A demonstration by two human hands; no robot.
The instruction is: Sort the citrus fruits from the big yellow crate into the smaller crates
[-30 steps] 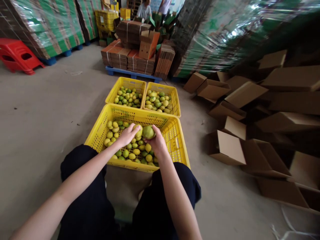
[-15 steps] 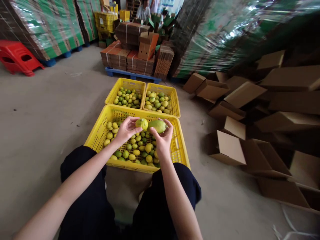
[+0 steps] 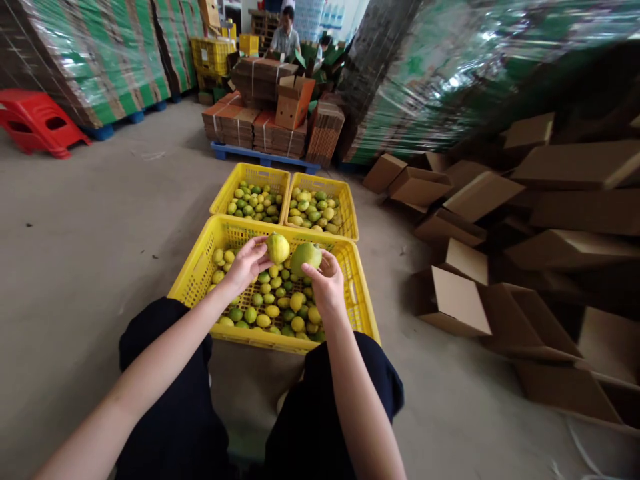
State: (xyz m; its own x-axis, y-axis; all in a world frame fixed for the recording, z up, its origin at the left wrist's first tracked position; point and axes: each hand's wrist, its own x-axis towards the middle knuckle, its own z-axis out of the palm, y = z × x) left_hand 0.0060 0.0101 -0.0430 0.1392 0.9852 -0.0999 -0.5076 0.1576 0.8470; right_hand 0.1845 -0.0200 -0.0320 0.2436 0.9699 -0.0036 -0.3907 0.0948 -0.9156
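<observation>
Above the near yellow crate (image 3: 193, 257), my left hand (image 3: 249, 262) is closed on a yellow lemon (image 3: 278, 248). Just to its right, my right hand (image 3: 327, 280) grips a larger green lemon (image 3: 305, 258) between thumb and fingers. The two fruits are close together but apart. Below them, loose yellow and green lemons (image 3: 273, 311) lie in the crate, partly hidden by my hands. Two smaller yellow crates stand against its far side, the left crate (image 3: 225, 190) and the right crate (image 3: 351, 207), both holding yellow and green lemons.
A blue pallet (image 3: 265, 159) bears bundled flat cardboard (image 3: 235, 123) beyond the crates. Open cardboard boxes (image 3: 460, 300) are heaped on the right. A red stool (image 3: 43, 123) stands at left, near wrapped stacks (image 3: 110, 60). A person (image 3: 286, 37) sits at the back.
The green lemon in my right hand has turned from lengthwise to end-on and shifted slightly left. My left hand has moved a little left with its lemon. The camera view has tilted slightly up.
</observation>
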